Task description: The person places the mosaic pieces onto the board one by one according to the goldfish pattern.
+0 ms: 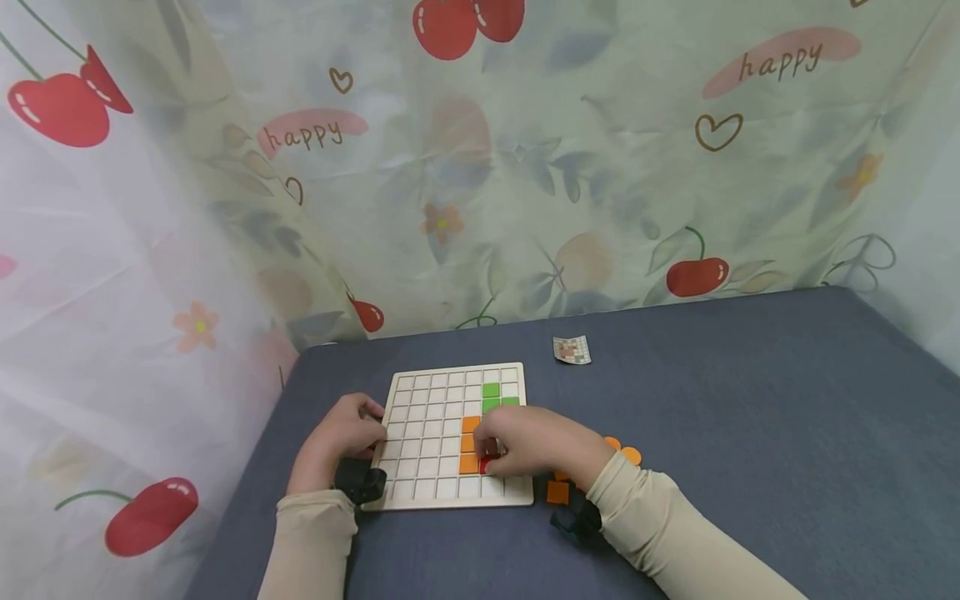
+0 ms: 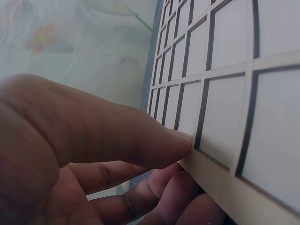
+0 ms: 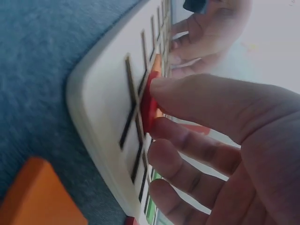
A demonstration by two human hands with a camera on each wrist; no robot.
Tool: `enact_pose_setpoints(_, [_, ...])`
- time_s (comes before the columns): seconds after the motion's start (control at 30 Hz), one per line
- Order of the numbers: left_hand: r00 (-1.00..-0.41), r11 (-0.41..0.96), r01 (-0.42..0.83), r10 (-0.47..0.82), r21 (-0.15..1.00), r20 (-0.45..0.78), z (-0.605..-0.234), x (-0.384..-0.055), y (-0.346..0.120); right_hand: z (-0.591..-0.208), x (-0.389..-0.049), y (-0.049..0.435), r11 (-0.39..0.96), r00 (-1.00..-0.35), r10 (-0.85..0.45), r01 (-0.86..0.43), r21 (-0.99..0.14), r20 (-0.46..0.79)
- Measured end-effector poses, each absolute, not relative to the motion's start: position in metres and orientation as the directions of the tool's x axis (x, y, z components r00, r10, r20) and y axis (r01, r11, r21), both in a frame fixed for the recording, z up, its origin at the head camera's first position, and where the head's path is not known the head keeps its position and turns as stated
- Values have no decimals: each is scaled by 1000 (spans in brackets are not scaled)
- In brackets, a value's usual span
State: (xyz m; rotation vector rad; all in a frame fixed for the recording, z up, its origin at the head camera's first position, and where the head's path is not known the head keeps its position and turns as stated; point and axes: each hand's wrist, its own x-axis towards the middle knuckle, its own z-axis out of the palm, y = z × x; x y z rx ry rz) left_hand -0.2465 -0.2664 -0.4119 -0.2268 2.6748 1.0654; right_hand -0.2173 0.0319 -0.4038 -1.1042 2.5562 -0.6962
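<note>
A pale wooden grid board lies on the dark table. At its left edge my left hand grips the rim, thumb on top and the other fingers curled below the edge. My right hand reaches over the board's right side. Between thumb and index finger it pinches a red square tile, tilted at a cell beside a column of orange tiles. Green tiles fill several cells farther up. Part of the board's right side is hidden under the right hand.
Loose orange squares and round orange pieces lie right of the board, partly behind the right wrist. A small printed card rests beyond the board. Patterned curtains hang along the table's back and left edges.
</note>
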Motion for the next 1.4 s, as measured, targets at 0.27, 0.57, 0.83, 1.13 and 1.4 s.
enact_pose_setpoints(0.27, [-956, 719, -233, -47, 655, -288, -411, -246, -266, -404, -216, 31, 620, -685, -727, -625, -474, -48])
enact_pose_setpoints(0.57, [-956, 713, -232, -39, 662, -292, -412, -246, -267, -403, -216, 31, 610, -680, -732, -620, -493, -51])
enact_pose_setpoints(0.83, [-954, 715, -240, -46, 657, -298, -412, -247, -267, -389, -224, 48, 629, -722, -691, -580, -517, -30])
enact_pose_setpoints(1.13, [-955, 714, -235, -43, 660, -293, -411, -247, -266, -372, -238, 84, 642, -782, -623, -503, -579, -12])
enact_pose_setpoints(1.4, [-957, 709, -227, -35, 668, -288, -410, -246, -266, -365, -231, 105, 653, -815, -580, -472, -592, 10])
